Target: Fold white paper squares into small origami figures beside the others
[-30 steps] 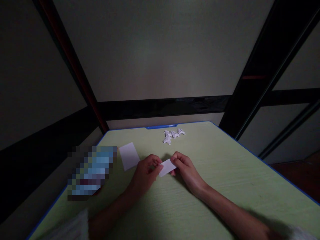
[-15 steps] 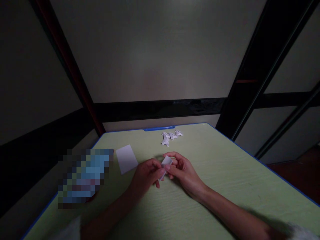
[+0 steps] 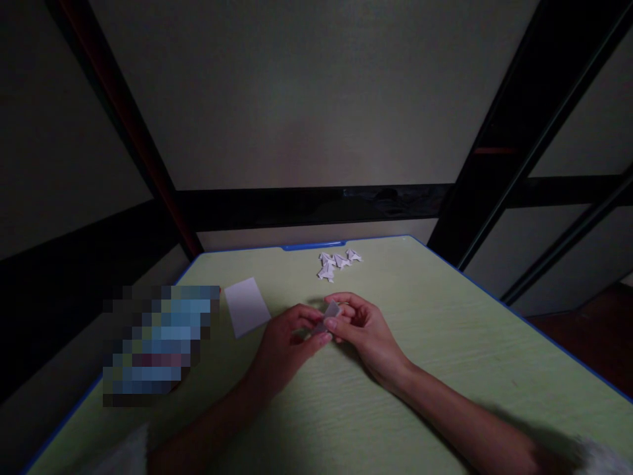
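A small folded piece of white paper [image 3: 332, 309] is held between both hands just above the table. My left hand [image 3: 289, 336] pinches its lower left part between thumb and fingers. My right hand [image 3: 360, 323] grips it from the right, thumb on top and fingers behind. The fingers cover much of the paper, so its full shape is hidden. Beyond the hands lie several small folded white paper figures [image 3: 326, 270], grouped close together. To the left of my left hand rests a flat white sheet of paper [image 3: 246, 309].
The pale green table [image 3: 445, 343] has a blue edge and a blue handle-like strip [image 3: 314, 246] at its far side. A pixelated bluish object [image 3: 163, 343] lies at the left edge. A light panelled wall [image 3: 311, 119] with dark trim rises behind the table.
My left hand has shifted its hold, with its thumb now pointing more to the right along the lower edge of the folded paper. The paper's visible part looks smaller. The view has tilted slightly.
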### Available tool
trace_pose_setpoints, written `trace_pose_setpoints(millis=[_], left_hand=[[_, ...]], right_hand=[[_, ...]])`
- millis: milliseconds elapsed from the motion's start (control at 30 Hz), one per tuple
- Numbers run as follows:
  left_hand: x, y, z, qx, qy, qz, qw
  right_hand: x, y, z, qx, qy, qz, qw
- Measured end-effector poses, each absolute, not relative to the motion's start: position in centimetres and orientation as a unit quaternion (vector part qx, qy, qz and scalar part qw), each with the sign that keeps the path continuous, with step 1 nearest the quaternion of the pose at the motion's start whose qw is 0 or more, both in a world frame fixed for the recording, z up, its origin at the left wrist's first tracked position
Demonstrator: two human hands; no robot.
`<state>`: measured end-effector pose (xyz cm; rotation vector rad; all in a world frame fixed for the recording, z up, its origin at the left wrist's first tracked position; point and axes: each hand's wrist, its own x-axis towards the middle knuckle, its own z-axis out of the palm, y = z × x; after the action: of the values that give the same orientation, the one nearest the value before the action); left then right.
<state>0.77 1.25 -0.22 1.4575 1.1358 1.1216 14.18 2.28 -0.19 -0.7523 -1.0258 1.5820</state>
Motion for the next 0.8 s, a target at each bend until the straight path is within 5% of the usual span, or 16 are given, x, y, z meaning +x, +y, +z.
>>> trace_pose_setpoints(millis=[800], left_hand=[[0.57,1.79,-0.32,0.472,0.433,0.539,0.548]], right_hand=[[14.15,2.51,-0.08,-0.346,-0.421,0.645,0.535]])
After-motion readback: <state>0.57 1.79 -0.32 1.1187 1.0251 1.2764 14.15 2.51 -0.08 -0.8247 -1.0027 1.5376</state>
